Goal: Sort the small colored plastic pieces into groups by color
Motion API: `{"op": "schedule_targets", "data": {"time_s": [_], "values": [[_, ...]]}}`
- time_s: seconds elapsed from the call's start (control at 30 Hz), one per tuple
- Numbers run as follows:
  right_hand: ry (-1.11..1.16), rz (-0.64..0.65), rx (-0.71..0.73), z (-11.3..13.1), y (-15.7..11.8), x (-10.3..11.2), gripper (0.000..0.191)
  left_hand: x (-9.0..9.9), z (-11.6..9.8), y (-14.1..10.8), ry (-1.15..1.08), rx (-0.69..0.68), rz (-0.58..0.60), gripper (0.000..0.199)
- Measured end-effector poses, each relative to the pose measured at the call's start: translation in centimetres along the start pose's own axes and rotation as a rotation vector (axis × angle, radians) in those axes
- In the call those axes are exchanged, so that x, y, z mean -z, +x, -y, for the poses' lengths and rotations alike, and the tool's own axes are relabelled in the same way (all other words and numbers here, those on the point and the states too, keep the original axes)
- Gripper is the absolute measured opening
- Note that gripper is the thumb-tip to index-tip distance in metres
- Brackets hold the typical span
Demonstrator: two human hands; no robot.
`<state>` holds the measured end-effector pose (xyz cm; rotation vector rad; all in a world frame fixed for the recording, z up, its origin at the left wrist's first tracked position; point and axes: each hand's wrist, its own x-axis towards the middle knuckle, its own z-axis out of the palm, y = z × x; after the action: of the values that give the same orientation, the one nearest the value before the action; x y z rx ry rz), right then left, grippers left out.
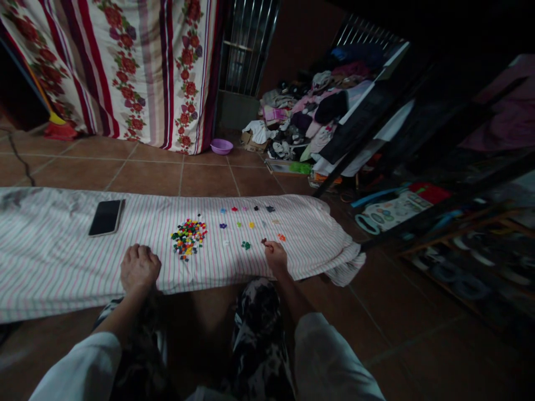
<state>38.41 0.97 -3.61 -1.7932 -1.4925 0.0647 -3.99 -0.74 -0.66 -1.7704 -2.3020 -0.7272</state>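
Pale sleeves (334, 356) and black-and-white trousers (263, 334) come closest, below a long surface under striped cloth (62, 267). Beyond it hangs a flowered curtain (159, 72), with a clothes heap (309, 111) to its right and a purple bowl (222, 146) on the tiles between them. On the cloth's near edge rests the left hand (140, 266), palm down, fingers slack and gently bent, gripping nothing that shows. The right hand (276, 257) is curled nearly closed, its fingertips at some small brown pieces (263, 241); whether it pinches one, I cannot tell. A phone (106, 217) lies beyond the left hand. Between the hands spreads a mixed pile (189, 236) of tiny coloured pieces. Right of the pile sit small single-colour clusters in loose rows: the back one runs from blue (223, 210) to dark grey (270, 209), the middle from purple (223, 225) to tan (276, 221). Nearest are white (226, 243), dark green (246, 245), the brown, and orange (281, 237) just past the right hand.
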Motion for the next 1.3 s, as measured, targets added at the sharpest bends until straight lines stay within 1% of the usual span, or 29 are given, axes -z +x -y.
{"op": "schedule_targets", "data": {"time_s": [0.1,0.2,0.33,0.43,0.53,0.63,0.77,0.83,1.0,1.07,1.17,1.3], "values": [[-0.041,0.015,-0.041,0.4,0.1,-0.1,0.027,0.0,-0.1,0.0,-0.007,0.005,-0.002,0.033],[-0.064,-0.014,-0.08,0.9,0.2,-0.2,0.028,0.0,-0.1,0.0,-0.014,0.007,-0.007,0.033],[-0.067,-0.037,-0.046,0.7,0.6,-0.5,0.024,0.1,-0.2,0.1,0.002,0.001,-0.018,0.032],[-0.062,-0.001,-0.021,0.1,1.0,-0.5,0.026,0.1,-0.2,0.0,0.026,-0.015,-0.015,0.032],[-0.061,0.033,-0.038,-0.1,1.3,-0.4,0.029,0.1,-0.1,0.0,0.04,-0.023,-0.021,0.031],[-0.067,0.074,-0.054,-0.1,1.5,-0.3,0.031,-0.1,-0.1,0.0,0.053,-0.02,-0.037,0.03],[-0.077,0.123,-0.013,0.2,1.8,-0.4,0.035,-0.4,0.2,0.0,0.081,-0.046,-0.051,0.03],[-0.096,0.117,0.004,0.4,2.0,-0.6,0.032,-0.6,0.3,0.0,0.089,-0.06,-0.059,0.029],[-0.117,0.149,0.058,0.5,2.3,-0.8,0.016,-0.7,0.4,0.0,0.086,-0.065,-0.072,0.029],[-0.109,0.138,0.069,0.5,2.3,-0.8,0.015,-0.6,0.3,0.1,0.082,-0.055,-0.064,0.03],[-0.088,0.097,0.07,0.5,2.1,-0.6,0.023,-0.4,0.1,0.1,0.074,-0.038,-0.051,0.029],[-0.08,0.081,0.055,1.0,1.8,0.0,0.028,-0.5,0.1,0.1,0.059,-0.021,-0.033,0.029]]}}
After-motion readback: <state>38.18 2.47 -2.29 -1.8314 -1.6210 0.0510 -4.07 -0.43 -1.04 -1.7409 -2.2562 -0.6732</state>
